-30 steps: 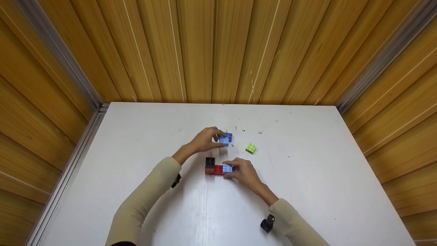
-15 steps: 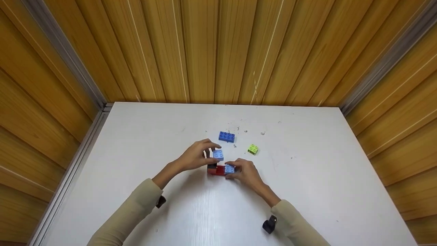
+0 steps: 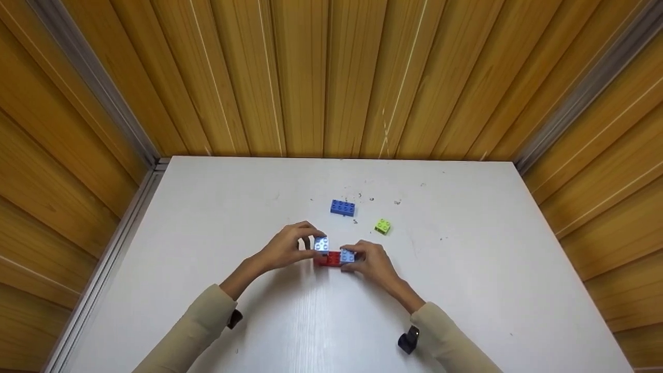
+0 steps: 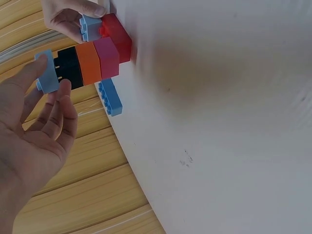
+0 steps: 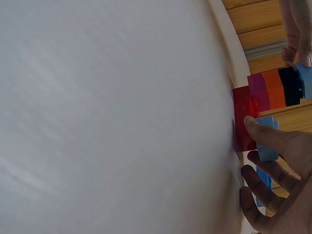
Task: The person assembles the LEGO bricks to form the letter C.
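A person's left hand [image 3: 287, 247], its grip pinching a pale blue brick [image 3: 321, 244], holds it at the studs of a black brick [image 4: 70, 67], which tops an orange brick [image 4: 89, 63] and a magenta brick [image 4: 107, 58] stacked on one end of a long red brick [image 3: 333, 258]. The right hand's [image 3: 372, 262] grip pinches a second light blue brick [image 3: 347, 256] on the red one's other end. Farther out on the white table [image 3: 440, 290] lie a dark blue brick [image 3: 343, 207] and a lime green brick [image 3: 383, 226].

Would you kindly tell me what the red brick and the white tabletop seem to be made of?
The red brick looks like glossy plastic: moulded studs, crisp edges, even colour. The white tabletop seems smooth and semi-gloss, catching pale streaks of light; perhaps laminate or painted board, its core unseen.
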Demonstrator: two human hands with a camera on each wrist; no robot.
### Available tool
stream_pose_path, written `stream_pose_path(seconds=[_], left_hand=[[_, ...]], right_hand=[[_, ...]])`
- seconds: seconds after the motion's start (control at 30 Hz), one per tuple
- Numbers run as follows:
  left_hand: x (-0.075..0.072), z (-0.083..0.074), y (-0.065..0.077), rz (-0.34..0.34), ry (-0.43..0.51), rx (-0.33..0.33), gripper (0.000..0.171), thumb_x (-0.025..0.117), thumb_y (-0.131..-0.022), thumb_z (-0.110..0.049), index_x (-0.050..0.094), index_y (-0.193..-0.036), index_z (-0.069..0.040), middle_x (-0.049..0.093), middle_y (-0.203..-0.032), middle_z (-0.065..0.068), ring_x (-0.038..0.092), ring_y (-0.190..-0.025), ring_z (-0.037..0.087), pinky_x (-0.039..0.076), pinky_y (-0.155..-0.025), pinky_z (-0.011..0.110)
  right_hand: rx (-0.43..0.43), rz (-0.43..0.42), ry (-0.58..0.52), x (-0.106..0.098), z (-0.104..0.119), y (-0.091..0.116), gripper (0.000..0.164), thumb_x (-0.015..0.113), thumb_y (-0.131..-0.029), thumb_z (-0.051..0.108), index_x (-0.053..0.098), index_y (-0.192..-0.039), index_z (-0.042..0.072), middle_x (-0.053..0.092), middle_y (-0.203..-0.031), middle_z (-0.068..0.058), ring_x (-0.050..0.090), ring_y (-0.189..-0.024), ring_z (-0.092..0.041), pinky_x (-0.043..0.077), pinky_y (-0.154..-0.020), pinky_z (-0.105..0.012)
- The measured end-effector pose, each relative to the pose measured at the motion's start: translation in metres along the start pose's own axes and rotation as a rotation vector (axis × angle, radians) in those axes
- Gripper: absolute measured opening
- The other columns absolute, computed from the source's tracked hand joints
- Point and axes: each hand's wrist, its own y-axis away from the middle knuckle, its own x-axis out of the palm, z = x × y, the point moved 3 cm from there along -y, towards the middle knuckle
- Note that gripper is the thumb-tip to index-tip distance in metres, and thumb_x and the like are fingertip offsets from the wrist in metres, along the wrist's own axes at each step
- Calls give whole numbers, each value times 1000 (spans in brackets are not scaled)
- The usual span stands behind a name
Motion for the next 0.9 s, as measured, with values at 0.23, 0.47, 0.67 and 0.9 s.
stream_pose_path(seconds=[0.23, 0.47, 0.67, 0.9], left_hand=[[1, 1, 2, -5, -8, -13, 37, 76, -92, -16, 70, -127, -7, 70, -118, 9, 67, -92, 20, 53, -72, 26], [3, 1, 0, -19, 39, -26, 38, 77, -92, -17, 70, -127, -6, 71, -117, 10, 68, -90, 22, 57, -74, 35], [3, 1, -2, -6, 80, -34, 39, 80, -89, -19, 71, -125, -7, 72, -115, 10, 68, -85, 20, 58, -80, 48], [1, 3, -1, -11, 76, -49, 39, 79, -89, -16, 72, -126, -8, 72, -116, 10, 68, -86, 19, 57, -80, 48]], right_hand=[[2, -4, 9, 0, 1, 2, 43, 90, -74, 14, 79, -115, 11, 74, -90, -4, 60, -82, -13, 45, -73, -21], [-22, 4, 10, -1, 3, 1, 43, 90, -75, 14, 78, -115, 9, 73, -89, -5, 59, -80, -14, 44, -71, -21], [-15, 7, 16, -1, 3, 3, 43, 90, -74, 13, 79, -115, 9, 74, -89, -5, 59, -80, -13, 44, -71, -21], [-12, 19, 17, 0, 2, 0, 43, 90, -75, 15, 78, -116, 10, 73, -89, -4, 57, -81, -11, 45, -73, -21]])
